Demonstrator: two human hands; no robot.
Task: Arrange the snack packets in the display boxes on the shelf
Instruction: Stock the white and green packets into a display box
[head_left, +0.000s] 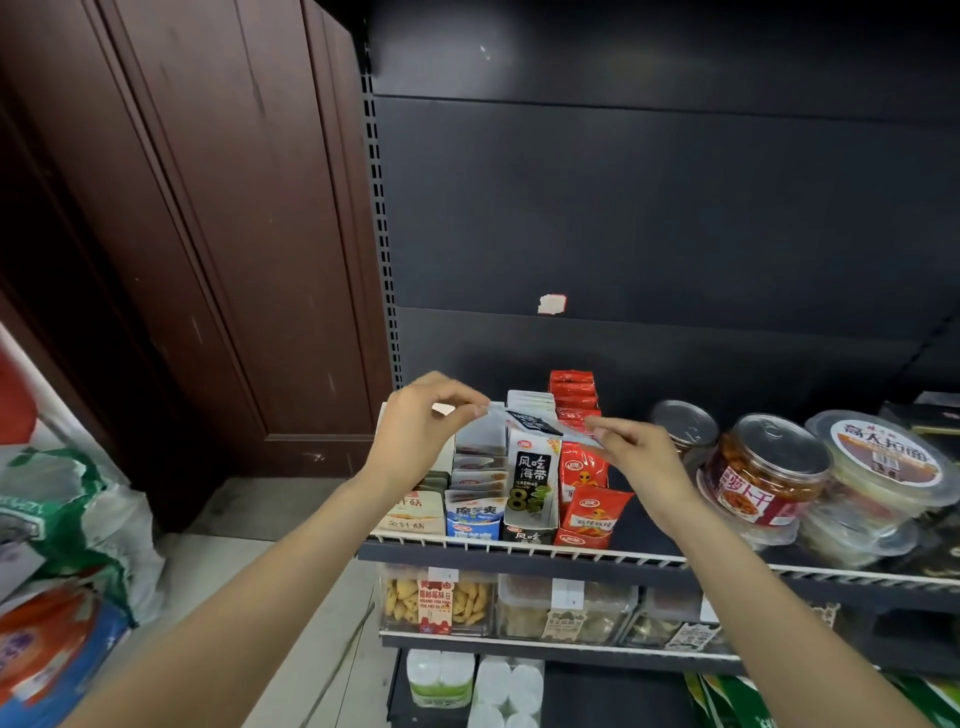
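1. Head view: my left hand (415, 426) and right hand (631, 449) pinch the two ends of a dark snack packet (532, 421), held flat just above the black display box (532, 483) on the shelf (519, 552).
2. I judge I'm mid-placement; next I must tip it upright and slide it behind the row.
3. The box reads "风吃海带" with a big 8; the right jar (766, 475) reads "萝卜干".
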